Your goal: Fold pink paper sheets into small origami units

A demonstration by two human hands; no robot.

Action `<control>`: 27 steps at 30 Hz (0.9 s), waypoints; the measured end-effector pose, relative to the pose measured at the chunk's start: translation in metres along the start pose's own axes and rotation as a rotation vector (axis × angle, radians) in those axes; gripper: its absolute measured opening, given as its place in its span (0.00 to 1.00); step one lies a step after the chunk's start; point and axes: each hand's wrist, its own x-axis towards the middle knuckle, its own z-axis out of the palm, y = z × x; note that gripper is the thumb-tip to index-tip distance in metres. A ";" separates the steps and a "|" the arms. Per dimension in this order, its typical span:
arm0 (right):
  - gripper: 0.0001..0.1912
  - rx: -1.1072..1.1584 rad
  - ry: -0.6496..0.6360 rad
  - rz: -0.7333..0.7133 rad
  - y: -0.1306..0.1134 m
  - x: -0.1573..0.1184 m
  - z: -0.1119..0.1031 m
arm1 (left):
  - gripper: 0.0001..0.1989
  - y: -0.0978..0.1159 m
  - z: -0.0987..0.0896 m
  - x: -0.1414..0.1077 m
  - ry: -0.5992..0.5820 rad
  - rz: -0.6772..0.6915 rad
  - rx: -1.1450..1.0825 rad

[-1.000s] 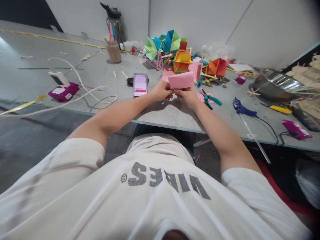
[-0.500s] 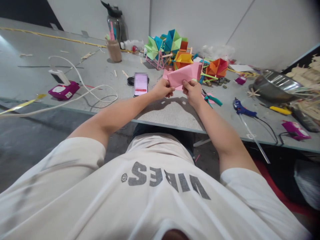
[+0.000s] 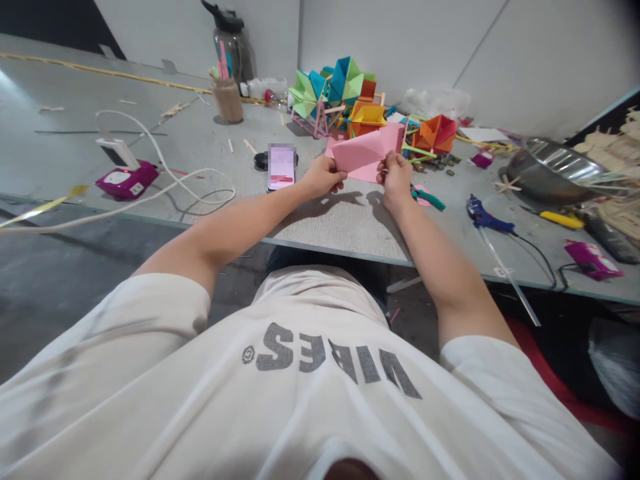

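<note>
A folded sheet of pink paper [image 3: 361, 151] is held up above the table between both hands. My left hand [image 3: 326, 176] pinches its left lower corner. At the lower right edge, my right hand [image 3: 396, 176] grips the same sheet between thumb and fingers. Behind and below it lies more pink paper [image 3: 369, 175] on the tabletop. Teal-handled pliers [image 3: 429, 197] rest just right of my right hand, on a pink scrap. To the left of my left hand is a phone [image 3: 281, 168] with its screen lit.
Folded paper shapes [image 3: 345, 83] in several colours stand at the back. A blue glue gun [image 3: 487, 216], a yellow-handled cutter [image 3: 561, 219] and a metal bowl [image 3: 550, 170] are on the right. A purple power adapter [image 3: 127, 180] with a white cable sits left, near a brown cup [image 3: 228, 101].
My right hand has slid rightward along the lower edge of the pink paper, toward its right end. My left hand stays at the left corner.
</note>
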 end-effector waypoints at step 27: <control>0.34 -0.223 -0.075 -0.271 0.023 0.005 -0.012 | 0.17 -0.013 0.000 0.006 -0.030 -0.029 0.032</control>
